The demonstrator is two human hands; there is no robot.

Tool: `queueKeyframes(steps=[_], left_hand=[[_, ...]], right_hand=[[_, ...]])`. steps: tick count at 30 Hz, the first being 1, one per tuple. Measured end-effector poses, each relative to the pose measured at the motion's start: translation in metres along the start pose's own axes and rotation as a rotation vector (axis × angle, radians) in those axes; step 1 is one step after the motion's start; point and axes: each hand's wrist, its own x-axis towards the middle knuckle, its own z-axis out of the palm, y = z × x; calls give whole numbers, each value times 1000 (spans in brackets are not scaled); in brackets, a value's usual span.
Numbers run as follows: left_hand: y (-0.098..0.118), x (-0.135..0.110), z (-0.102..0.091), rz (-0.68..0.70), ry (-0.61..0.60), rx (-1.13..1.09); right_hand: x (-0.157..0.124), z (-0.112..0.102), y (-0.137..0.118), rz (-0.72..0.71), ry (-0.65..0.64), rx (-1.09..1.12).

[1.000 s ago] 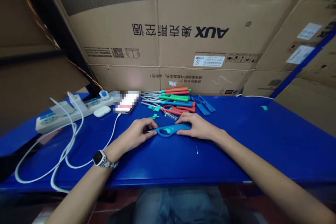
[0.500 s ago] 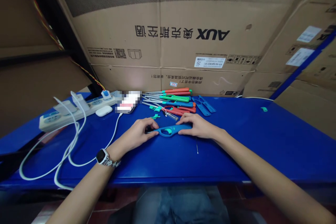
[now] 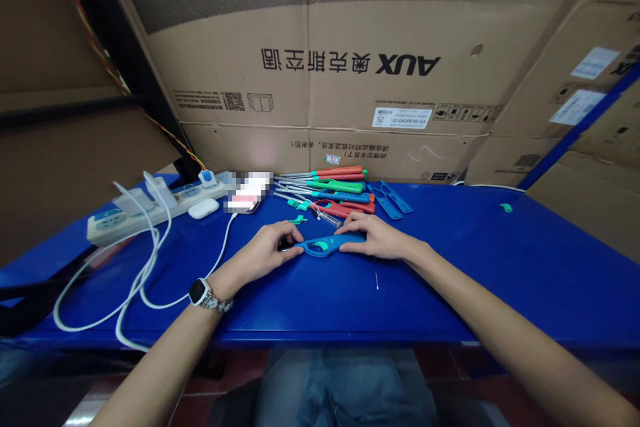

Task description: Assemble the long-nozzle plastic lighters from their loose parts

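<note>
A blue long-nosed gas lighter [image 3: 327, 243] with a green trigger lies level between my hands, just over or on the blue table. My left hand [image 3: 270, 247] pinches its left end, where the handle meets the nozzle. Around the right end of the handle, my right hand [image 3: 377, 235] has its thumb and fingers closed. Beyond them lies a heap of red, green and blue lighters [image 3: 340, 188]. Two blue handle shells [image 3: 390, 199] rest to the heap's right. Small green trigger pieces [image 3: 299, 219] and a clear-handled screwdriver [image 3: 330, 218] sit just behind the held lighter.
At the left stand a power strip [image 3: 107, 225] with plugs and white cables [image 3: 150, 253], a white earbud case [image 3: 203, 208] and a phone [image 3: 250, 193]. A thin wire piece [image 3: 377, 278] lies near my right hand. A cardboard box [image 3: 320, 13] walls the back; another green piece [image 3: 507, 207] lies right.
The view has shifted slightly, moving the surroundings a little to the right. Both hands keep their hold on the blue lighter, which looks turned slightly about its length.
</note>
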Motion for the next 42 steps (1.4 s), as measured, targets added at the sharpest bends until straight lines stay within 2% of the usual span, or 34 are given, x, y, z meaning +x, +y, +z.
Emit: queueKeyframes(steps=[6, 13, 19, 24, 30, 35, 39, 42], left_hand=[[-1, -2, 0, -14, -2, 25], [0, -1, 1, -16, -13, -6], [1, 0, 2, -55, -8, -29], [2, 3, -4, 29, -1, 38], [8, 11, -20, 190, 89, 114], [16, 25, -29, 268, 104, 339], [26, 39, -27, 317, 229, 511], [32, 47, -21, 352, 331, 518]], right_hand=[[0, 2, 2, -20, 18, 2], [6, -1, 6, 30, -42, 18], [7, 1, -5, 131, -64, 71], [-2, 6, -17, 92, -3, 53], [-8, 4, -35, 121, 34, -97], [-9, 12, -42, 135, 80, -357], [-8, 21, -44, 264, 177, -360], [-6, 22, -43, 351, 207, -317]])
